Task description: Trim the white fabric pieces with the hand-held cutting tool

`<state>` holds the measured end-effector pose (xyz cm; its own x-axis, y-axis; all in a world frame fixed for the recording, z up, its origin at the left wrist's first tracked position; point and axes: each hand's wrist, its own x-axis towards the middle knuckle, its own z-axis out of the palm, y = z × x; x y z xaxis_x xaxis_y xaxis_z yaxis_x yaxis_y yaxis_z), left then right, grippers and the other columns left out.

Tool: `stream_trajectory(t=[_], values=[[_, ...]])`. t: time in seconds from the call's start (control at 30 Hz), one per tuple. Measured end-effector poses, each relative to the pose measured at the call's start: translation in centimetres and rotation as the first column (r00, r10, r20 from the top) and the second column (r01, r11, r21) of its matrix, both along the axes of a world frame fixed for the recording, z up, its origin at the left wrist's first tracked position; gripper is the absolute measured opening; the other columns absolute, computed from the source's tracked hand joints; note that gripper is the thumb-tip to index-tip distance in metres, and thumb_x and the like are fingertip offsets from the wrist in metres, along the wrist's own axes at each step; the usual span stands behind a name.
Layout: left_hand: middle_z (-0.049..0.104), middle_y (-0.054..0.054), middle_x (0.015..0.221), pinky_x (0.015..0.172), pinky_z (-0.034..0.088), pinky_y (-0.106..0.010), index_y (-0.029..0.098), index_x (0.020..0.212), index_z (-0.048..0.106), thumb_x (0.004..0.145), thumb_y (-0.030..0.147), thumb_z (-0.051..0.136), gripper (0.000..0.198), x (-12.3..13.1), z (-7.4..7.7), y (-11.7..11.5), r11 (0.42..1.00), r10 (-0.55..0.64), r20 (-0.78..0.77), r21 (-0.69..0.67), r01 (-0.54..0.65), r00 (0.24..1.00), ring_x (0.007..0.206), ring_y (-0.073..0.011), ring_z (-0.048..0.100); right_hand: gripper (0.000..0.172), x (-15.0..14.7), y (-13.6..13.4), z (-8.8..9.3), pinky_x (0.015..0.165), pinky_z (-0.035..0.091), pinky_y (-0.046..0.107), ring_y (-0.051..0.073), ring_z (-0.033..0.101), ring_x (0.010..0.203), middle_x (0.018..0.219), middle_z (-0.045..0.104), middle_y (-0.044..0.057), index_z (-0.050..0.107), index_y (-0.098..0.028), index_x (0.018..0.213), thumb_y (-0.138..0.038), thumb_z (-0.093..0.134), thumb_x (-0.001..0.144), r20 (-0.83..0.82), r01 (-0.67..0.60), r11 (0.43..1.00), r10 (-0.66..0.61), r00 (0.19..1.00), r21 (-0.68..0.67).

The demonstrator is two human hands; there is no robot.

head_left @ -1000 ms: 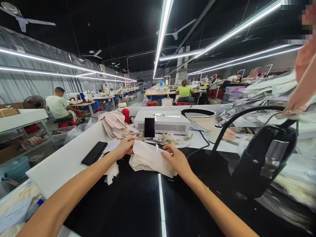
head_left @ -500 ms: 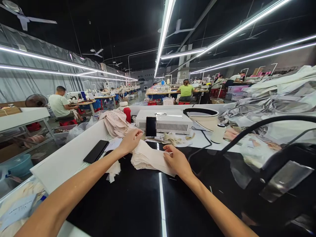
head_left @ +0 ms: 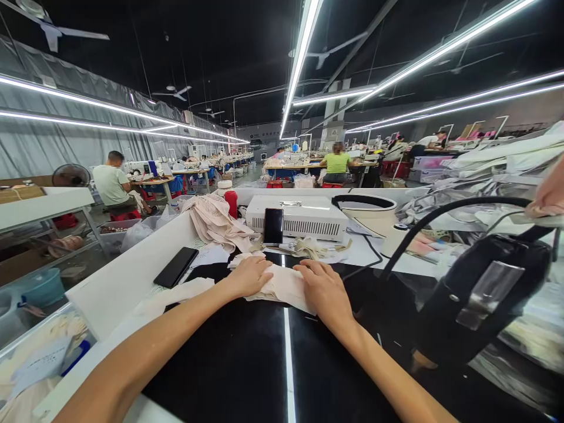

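Note:
A layered stack of cream fabric pieces (head_left: pixel 285 284) lies across the black tabletop in front of me. My left hand (head_left: pixel 250 276) rests on its left part, fingers extended and lying over the top layers. At the right end, my right hand (head_left: pixel 325 289) has its fingers bent over the stack's edge; the thumb is mostly hidden. Another cream fabric piece (head_left: pixel 194 289) lies at the table's left side, partly behind my left forearm. Pinkish printed fabric (head_left: pixel 215 220) is heaped just beyond my left hand.
A black phone (head_left: pixel 176 267) lies left; another phone (head_left: pixel 274 225) leans against a white vented box (head_left: pixel 297 216). At right, another person's hand (head_left: pixel 550 189) is at the strap of a black bag (head_left: pixel 493 294). Pale fabric (head_left: pixel 511 155) is piled behind it. Co-workers sit farther off.
My left hand has come down onto the stack from above its far edge. More cream fabric shows at the left. The black bag has shifted, and another person's hand has appeared at its strap.

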<state>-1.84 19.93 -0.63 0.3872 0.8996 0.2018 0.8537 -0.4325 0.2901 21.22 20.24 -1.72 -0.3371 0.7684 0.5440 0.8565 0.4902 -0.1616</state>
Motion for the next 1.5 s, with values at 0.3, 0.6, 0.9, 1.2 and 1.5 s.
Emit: stream_trajectory(t=[0.3, 0.6, 0.9, 1.2, 1.5], values=[[0.05, -0.016, 0.158, 0.126, 0.031, -0.05, 0.017, 0.148, 0.054, 0.106, 0.041, 0.048, 0.048, 0.6, -0.5, -0.3, 0.999, 0.016, 0.044, 0.041, -0.018, 0.999, 0.15, -0.03, 0.042, 0.035, -0.6, -1.6, -1.1, 0.095, 0.053, 0.044, 0.03, 0.07, 0.114, 0.122, 0.077, 0.012, 0.074, -0.02, 0.116, -0.007, 0.048, 0.097, 0.091, -0.083, 0.995, 0.078, 0.993, 0.05], [0.069, -0.011, 0.127, 0.105, 0.053, -0.049, 0.017, 0.125, 0.067, 0.107, 0.042, 0.056, 0.033, -8.6, 4.2, -2.8, 0.969, 0.244, 0.115, -0.001, -0.245, 0.963, 0.117, -0.0257, 0.066, 0.033, -1.3, -5.3, -1.5, 0.094, 0.06, 0.044, 0.029, 0.073, 0.112, 0.123, 0.076, 0.011, 0.075, -0.023, 0.114, -0.012, 0.051, 0.095, 0.029, -0.285, 0.959, 0.285, 0.958, 0.001], [0.07, -0.007, 0.112, 0.092, 0.059, -0.043, 0.014, 0.112, 0.069, 0.103, 0.038, 0.066, 0.025, -13.7, 1.4, -7.9, 0.888, 0.441, -0.003, -0.142, -0.437, 0.897, 0.101, -0.022, 0.069, 0.028, -3.5, -7.5, -1.9, 0.093, 0.063, 0.044, 0.028, 0.075, 0.109, 0.12, 0.076, 0.01, 0.076, -0.025, 0.104, -0.014, 0.052, 0.096, -0.019, -0.424, 0.904, 0.423, 0.906, -0.062], [0.069, -0.006, 0.108, 0.095, 0.054, -0.043, 0.016, 0.101, 0.068, 0.102, 0.037, 0.065, 0.021, -13.8, 2.0, -9.4, 0.892, 0.451, 0.181, -0.059, -0.448, 0.874, 0.102, -0.0218, 0.066, 0.03, -4.5, -9.4, -1.3, 0.097, 0.059, 0.049, 0.029, 0.072, 0.111, 0.119, 0.075, 0.011, 0.075, -0.025, 0.101, -0.018, 0.047, 0.097, -0.149, -0.502, 0.837, 0.48, 0.865, -0.219], [0.045, 0.004, 0.066, 0.061, 0.037, -0.026, 0.021, 0.087, 0.056, 0.097, 0.04, 0.046, 0.024, -12.0, 4.8, -12.4, 0.926, 0.369, 0.556, -0.148, -0.348, 0.745, 0.063, -0.0151, 0.044, 0.038, -7.4, -11.8, -0.2, 0.094, 0.057, 0.041, 0.026, 0.071, 0.102, 0.111, 0.076, 0.008, 0.073, -0.026, 0.113, -0.051, 0.067, 0.085, -0.661, -0.6, 0.639, 0.185, 0.728, -0.482]])
